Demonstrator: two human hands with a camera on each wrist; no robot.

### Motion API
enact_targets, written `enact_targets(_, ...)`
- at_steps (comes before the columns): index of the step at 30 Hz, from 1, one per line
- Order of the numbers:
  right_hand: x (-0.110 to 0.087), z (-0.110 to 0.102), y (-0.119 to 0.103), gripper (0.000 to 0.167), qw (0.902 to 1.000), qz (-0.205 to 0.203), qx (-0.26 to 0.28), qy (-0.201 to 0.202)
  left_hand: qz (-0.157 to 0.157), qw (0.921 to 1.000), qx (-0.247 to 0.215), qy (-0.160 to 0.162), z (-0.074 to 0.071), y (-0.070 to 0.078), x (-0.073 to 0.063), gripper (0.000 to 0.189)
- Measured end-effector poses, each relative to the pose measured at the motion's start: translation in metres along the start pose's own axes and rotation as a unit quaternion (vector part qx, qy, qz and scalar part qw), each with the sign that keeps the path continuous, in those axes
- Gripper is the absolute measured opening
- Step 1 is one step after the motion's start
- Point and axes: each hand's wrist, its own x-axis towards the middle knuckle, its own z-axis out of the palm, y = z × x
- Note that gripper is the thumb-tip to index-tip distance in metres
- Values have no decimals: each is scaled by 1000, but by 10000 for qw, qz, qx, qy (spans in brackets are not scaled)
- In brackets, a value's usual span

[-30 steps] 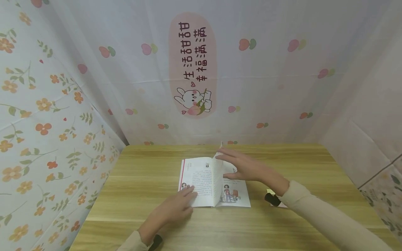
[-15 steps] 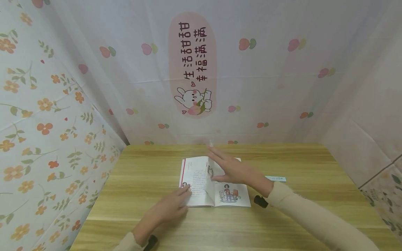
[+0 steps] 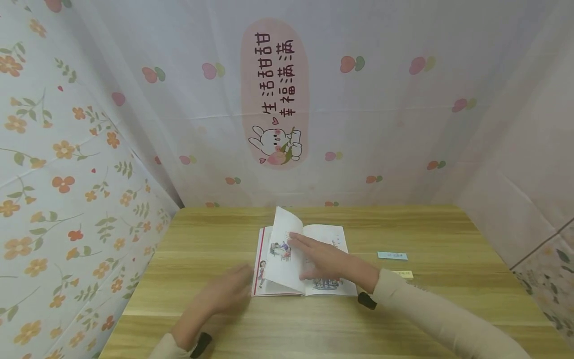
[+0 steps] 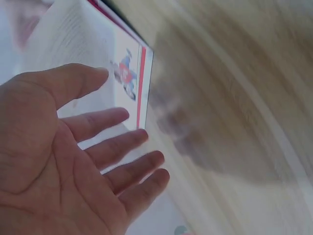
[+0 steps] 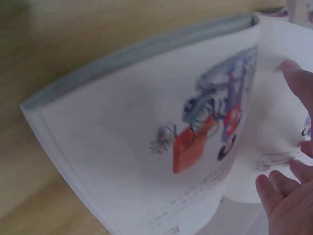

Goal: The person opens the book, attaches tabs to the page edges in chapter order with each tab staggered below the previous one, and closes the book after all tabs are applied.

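An open illustrated book (image 3: 324,232) lies on the table. One of its pages (image 3: 280,224) stands partly raised and leans to the left, over the left-hand side with the red stripe. The fingers of my right hand (image 3: 325,260) are extended against that page; the right wrist view shows the hand (image 5: 293,196) spread on the white paper. My left hand (image 3: 224,291), blurred in the head view, is just off the book's left edge. In the left wrist view this hand (image 4: 73,142) has its palm turned to the camera, fingers loosely spread and holding nothing.
To the right of the book lie a light blue paper strip (image 3: 392,256) and a yellow strip (image 3: 403,274), the latter partly covered by my right sleeve (image 3: 430,304). A patterned curtain (image 3: 381,124) rises behind the wooden table (image 3: 202,239).
My right hand has moved left, swinging the page over from the right side to the left. My left hand has drawn back off the left page, toward the lower left.
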Motion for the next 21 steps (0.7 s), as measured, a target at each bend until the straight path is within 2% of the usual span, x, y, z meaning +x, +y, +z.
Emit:
enact_targets(5, -5, 11, -2, 78, 9988, 182, 97, -435, -449, 9990, 16, -22, -5, -4, -6, 50)
enact_targets(8, -8, 14, -2, 70, 9978, 255, 30, -612, -505, 9987, 44, 39, -4, -4, -4, 53)
enact_targets(11, -10, 16, -1, 65, 9978, 177, -52, -631, -334, 9992, 81, 195, -1, -2, 1, 35)
enact_targets(13, -12, 16, -1, 64, 9978, 95, -97, -650, -196, 9994, 148, 262, 3, 0, 5, 31)
enact_targets(16, -14, 16, -1, 64, 9976, -48, -161, -676, -76, 9992, 337, 212, 8, 4, 12, 37)
enact_targets(18, -16, 16, -2, 64, 9975, -111, -156, -683, 17, 9993, 347, 111, 10, 9, 17, 46)
enact_targets(21, -20, 16, -4, 64, 9977, -166, -72, -648, 225, 9992, 322, -68, 12, 18, 23, 49)
